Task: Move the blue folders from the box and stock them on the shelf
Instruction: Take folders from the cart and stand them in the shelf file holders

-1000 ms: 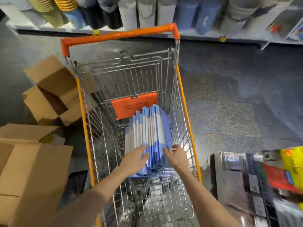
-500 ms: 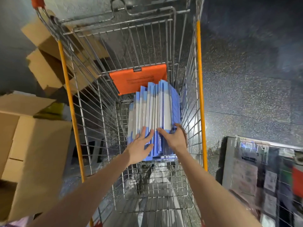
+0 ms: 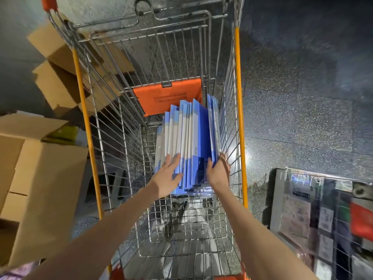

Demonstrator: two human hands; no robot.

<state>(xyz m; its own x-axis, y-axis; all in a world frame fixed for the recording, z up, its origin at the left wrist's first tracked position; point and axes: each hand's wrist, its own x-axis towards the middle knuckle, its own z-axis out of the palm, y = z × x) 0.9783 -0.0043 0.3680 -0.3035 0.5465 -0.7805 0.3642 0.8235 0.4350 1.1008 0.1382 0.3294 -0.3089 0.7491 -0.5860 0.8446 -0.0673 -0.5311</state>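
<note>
Both bare forearms are extending forward and down into a wire shopping cart (image 3: 239, 102). The blue folders (image 3: 189, 134) are standing on edge in a packed row on the cart floor, just in front of the orange flap (image 3: 167, 97), toward the right wall. The left hand (image 3: 168, 174) is lying flat, fingers straight, pressing the left face of the row. The right hand (image 3: 219, 172) is gripping the outermost folders on the right, thumb inside, fingers curled round outside. Cardboard boxes (image 3: 40, 178) are sitting on the floor left of the cart.
</note>
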